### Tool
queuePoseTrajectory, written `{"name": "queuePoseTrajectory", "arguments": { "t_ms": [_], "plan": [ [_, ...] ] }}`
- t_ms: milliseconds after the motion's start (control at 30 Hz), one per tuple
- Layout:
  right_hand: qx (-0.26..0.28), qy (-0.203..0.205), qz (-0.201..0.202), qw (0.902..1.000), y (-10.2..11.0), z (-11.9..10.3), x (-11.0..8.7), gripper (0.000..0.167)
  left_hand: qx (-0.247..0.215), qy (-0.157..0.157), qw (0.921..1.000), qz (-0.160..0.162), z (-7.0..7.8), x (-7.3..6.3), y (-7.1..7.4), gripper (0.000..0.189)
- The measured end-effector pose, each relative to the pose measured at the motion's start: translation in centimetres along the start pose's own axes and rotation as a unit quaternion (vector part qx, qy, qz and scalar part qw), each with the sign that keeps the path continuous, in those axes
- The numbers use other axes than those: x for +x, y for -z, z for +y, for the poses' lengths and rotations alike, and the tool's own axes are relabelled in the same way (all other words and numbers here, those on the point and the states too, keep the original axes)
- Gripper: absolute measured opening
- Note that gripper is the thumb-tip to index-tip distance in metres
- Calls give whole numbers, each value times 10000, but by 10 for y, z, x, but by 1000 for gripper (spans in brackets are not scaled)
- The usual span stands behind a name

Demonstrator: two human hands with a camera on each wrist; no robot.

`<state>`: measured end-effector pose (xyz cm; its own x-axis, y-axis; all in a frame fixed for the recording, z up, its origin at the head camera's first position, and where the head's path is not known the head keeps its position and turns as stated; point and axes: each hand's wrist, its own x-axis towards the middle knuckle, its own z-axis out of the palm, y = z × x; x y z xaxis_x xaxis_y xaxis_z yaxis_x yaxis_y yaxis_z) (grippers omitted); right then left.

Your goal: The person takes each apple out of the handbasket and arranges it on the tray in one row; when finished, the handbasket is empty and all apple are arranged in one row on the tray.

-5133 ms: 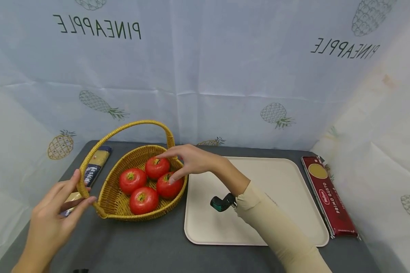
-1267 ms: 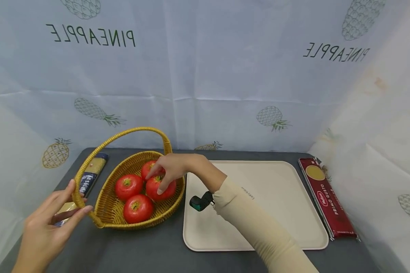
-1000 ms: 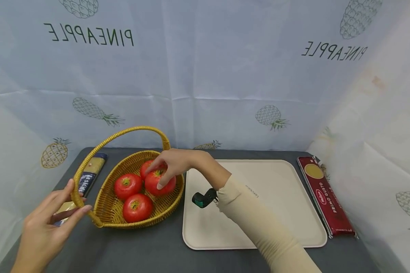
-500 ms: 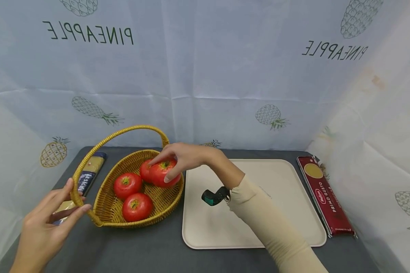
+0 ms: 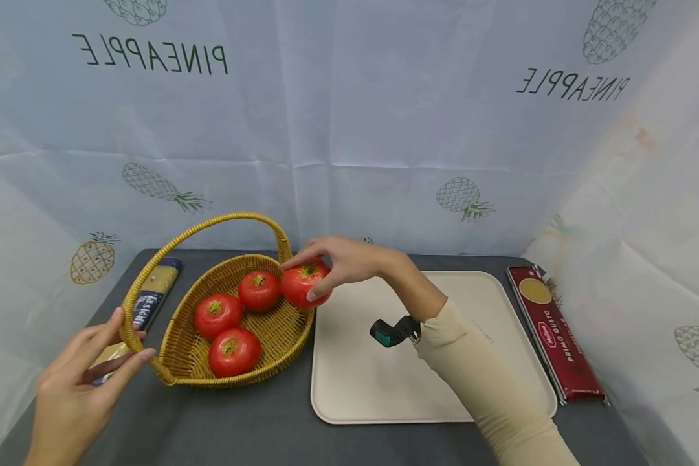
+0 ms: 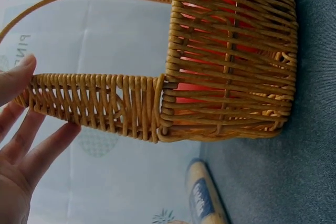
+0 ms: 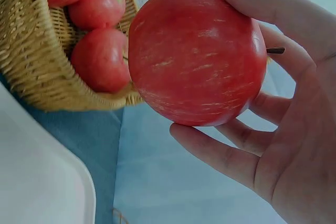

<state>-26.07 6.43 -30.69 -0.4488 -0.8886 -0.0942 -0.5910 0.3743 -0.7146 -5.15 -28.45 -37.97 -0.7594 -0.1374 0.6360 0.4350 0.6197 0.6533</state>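
My right hand (image 5: 343, 262) grips a red apple (image 5: 305, 285), raised above the right rim of a yellow wicker basket (image 5: 279, 330). The right wrist view shows this apple (image 7: 197, 56) from close by, thumb on one side and fingers on the other, its stem pointing toward the palm. Three more red apples, among them the nearest one (image 5: 235, 353), lie inside the basket. At the left, my left hand (image 5: 81, 382) pinches the base of the basket's arched handle (image 5: 131, 317); the left wrist view shows thumb and fingers on either side of the woven handle (image 6: 94, 100).
A beige tray (image 5: 384, 375) lies right of the basket on the dark grey table (image 5: 256, 427). Beyond it is a red pasta packet (image 5: 559, 336). A blue and yellow pasta packet (image 5: 157, 285) lies behind the left hand. Pineapple-print cloth (image 5: 373, 116) hangs behind.
The right hand has lifted one apple out from among the others and carried it up and right, past the basket's rim. The left hand still holds the handle, and the basket stays put.
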Motion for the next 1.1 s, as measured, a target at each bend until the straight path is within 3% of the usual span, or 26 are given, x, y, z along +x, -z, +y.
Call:
{"name": "queuePoseTrajectory", "arguments": {
  "t_ms": [133,367,567,767,1000,1100],
  "plan": [
    [-49,-5,163,9999,3,10,-10,58,18,58,9999,87,2,0,-2,88],
    [91,-344,356,9987,5,32,-27,57,497,950,9938,299,12,0,-6,78],
    [52,-643,482,9968,3,50,-35,56,259,1230,9918,248,10,0,-6,70],
    [84,-932,657,9934,-1,65,-39,57,-162,1332,9908,157,1,-5,-5,75],
    [-27,-1052,691,9920,-12,83,-41,57,-155,753,9970,-13,-11,-16,-6,93],
    [-43,-1123,733,9910,-15,89,-44,57,-108,761,9970,-65,-12,-16,-8,94]
  ]
}}
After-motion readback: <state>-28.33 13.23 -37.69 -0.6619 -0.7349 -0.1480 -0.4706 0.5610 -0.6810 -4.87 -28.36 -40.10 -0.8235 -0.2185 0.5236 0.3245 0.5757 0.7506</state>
